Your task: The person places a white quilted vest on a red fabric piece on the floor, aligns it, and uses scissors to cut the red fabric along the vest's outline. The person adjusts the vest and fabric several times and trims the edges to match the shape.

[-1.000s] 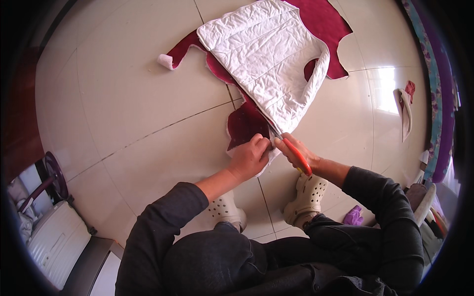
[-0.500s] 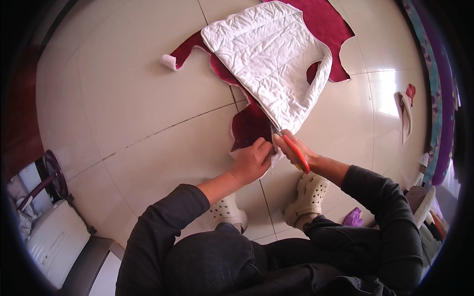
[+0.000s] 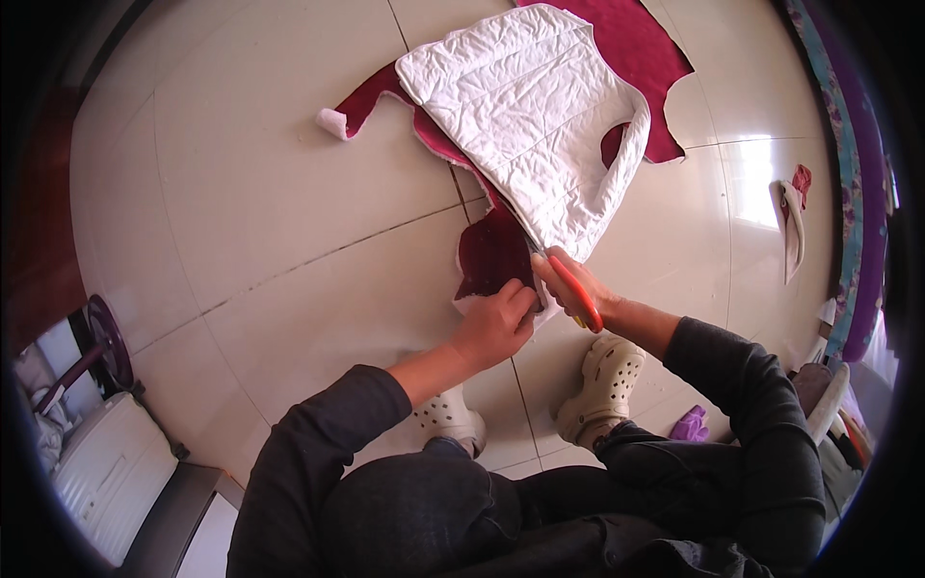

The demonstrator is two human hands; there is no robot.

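Spread over the floor is a dark red fabric [image 3: 631, 43] with a pale fleecy edge. On top of it lies a white quilted vest piece [image 3: 530, 106]. My right hand [image 3: 568, 279] is closed round red-handled scissors [image 3: 581, 297], their blades at the near corner of the white piece, along its left edge. How far the blades are parted I cannot make out. Just left of them, my left hand [image 3: 498, 323] pinches the near end of the red fabric, where its pale underside folds up. The fingertips are partly hidden behind the knuckles.
Both my feet, in beige clogs [image 3: 602, 380], stand on the tiled floor just below my hands. A purple scrap [image 3: 690, 424] lies right of them. Farther right is a pale and red scrap [image 3: 792, 226]. A white plastic box [image 3: 111, 472] stands at the lower left.
My left hand has shifted slightly right with the fabric end. The scissors have moved up a little along the white piece's edge. The cloth pieces sit marginally farther right.
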